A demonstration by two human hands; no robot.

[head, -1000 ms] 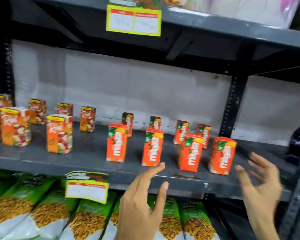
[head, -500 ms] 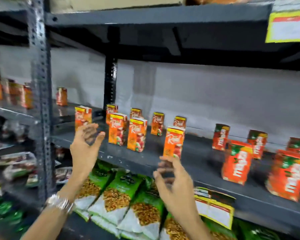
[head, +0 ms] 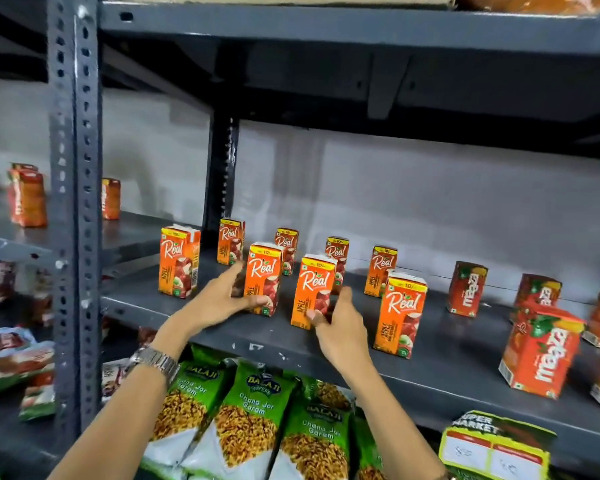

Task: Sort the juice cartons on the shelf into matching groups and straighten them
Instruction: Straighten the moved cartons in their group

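My left hand [head: 219, 299] is wrapped round the lower part of one apple juice carton [head: 263, 278], thumb on its front; my right hand [head: 340, 323] pinches the next apple carton [head: 312, 292] low at its base, fingers behind it. Both stand at mid-frame on the grey shelf [head: 430, 372]. These small cardboard packs look light and stiff but easy to tip or dent, so I judge a low grip across the flat sides is best. I count eight orange apple cartons in the centre group, and red mango cartons [head: 541, 351] at the right edge, at least five, some cut off.
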